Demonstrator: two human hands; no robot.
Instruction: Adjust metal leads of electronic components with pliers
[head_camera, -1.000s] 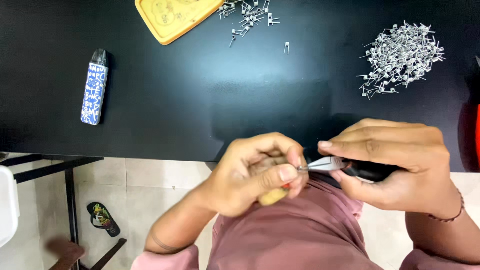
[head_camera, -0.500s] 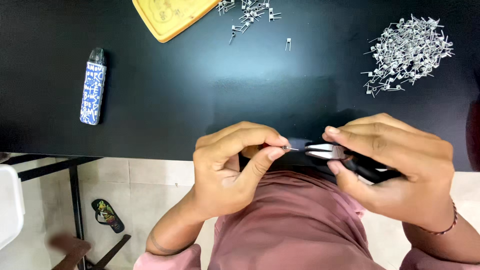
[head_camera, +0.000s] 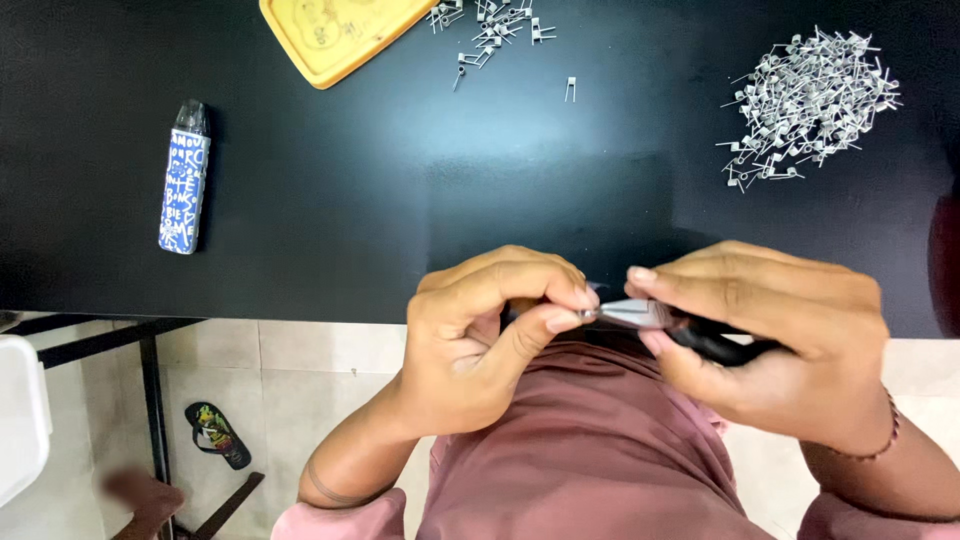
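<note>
Hands meeting just below the near edge of the black table (head_camera: 330, 200), above a lap in a mauve garment. Left hand (head_camera: 480, 340) is curling closed, thumb and forefinger pinching a tiny metal piece (head_camera: 585, 314) at their tips; its exact shape is too small to tell. Right hand (head_camera: 780, 340) is gripping black-handled pliers (head_camera: 650, 315), fingers wrapped round the handles, the bright tips pointing left and touching the same small piece. A thin bracelet is circling the right wrist.

Farther out on the table, a blue-and-white patterned device (head_camera: 183, 180) is lying to the left, well apart from the hands. At the far edge, a yellow tray (head_camera: 330, 35) is sitting partly out of view, with scattered wire coils (head_camera: 495, 28) just beside it. A larger heap of wire coils (head_camera: 810, 105) is lying at the far right.

Below the table, a sandal (head_camera: 215, 435) is resting on the tiled floor.
</note>
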